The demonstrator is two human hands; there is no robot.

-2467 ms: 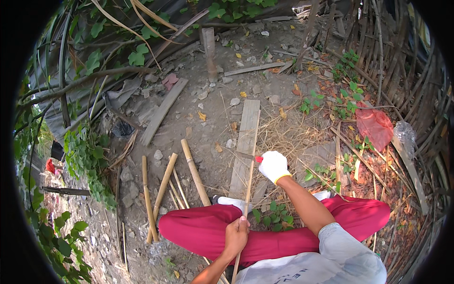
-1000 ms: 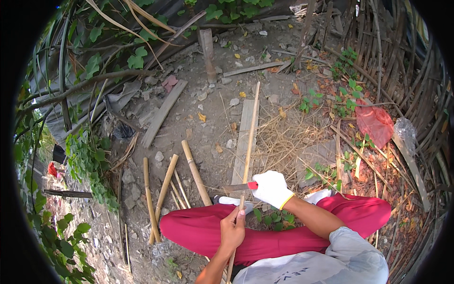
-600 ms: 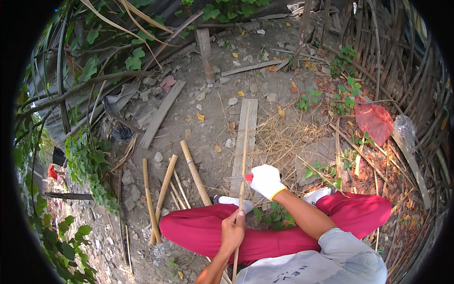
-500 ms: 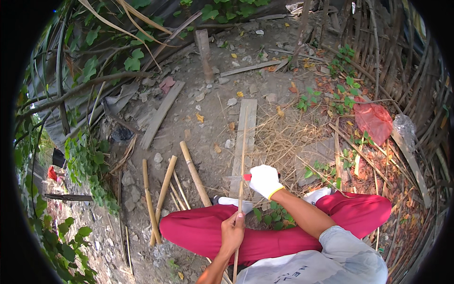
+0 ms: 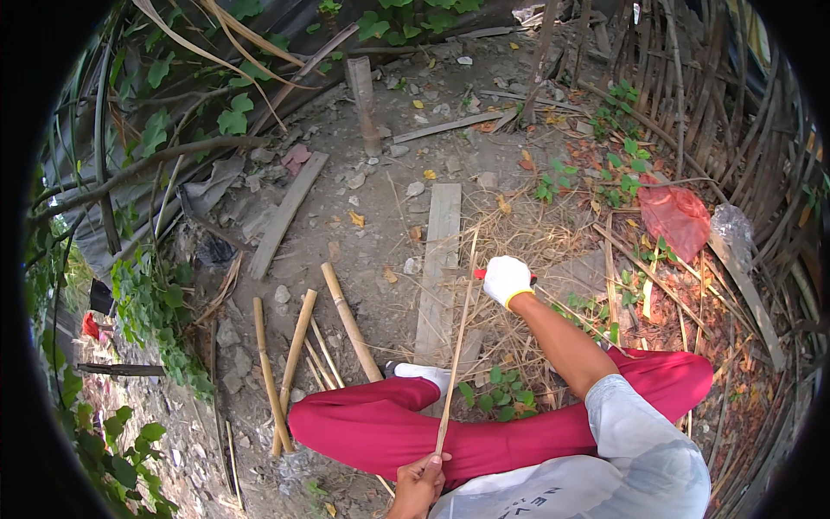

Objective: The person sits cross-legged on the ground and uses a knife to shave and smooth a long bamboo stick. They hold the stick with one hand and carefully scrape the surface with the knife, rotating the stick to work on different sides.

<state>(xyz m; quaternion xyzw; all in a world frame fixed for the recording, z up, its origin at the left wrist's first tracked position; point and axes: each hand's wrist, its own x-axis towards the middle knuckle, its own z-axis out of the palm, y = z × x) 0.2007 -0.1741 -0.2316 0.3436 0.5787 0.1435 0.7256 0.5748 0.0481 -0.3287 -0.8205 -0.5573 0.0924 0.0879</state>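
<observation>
My bare left hand (image 5: 420, 486) is low in the view, its thumb and fingers pinching the near end of a long, thin bamboo strip (image 5: 459, 346). The strip slants away over my lap, its far end just left of my other hand. On my right hand (image 5: 507, 281) is a white glove with a yellow cuff; its fingers wrap round the red handle (image 5: 480, 273) of a knife, close beside the strip's far part. I cannot make out the blade now, nor whether it touches the strip.
Several bamboo pieces (image 5: 298, 350) lean or lie by my left knee. A grey plank (image 5: 445, 225) lies ahead, beside dry fibre shavings (image 5: 506, 229). Farther right is a red plastic bag (image 5: 673, 221), near a stick fence (image 5: 726, 130). A short post (image 5: 363, 104) stands at the back.
My right hand with the knife has moved away from me and slightly right along the strip. My left hand has drawn the strip's near end toward me, and the strip slants more.
</observation>
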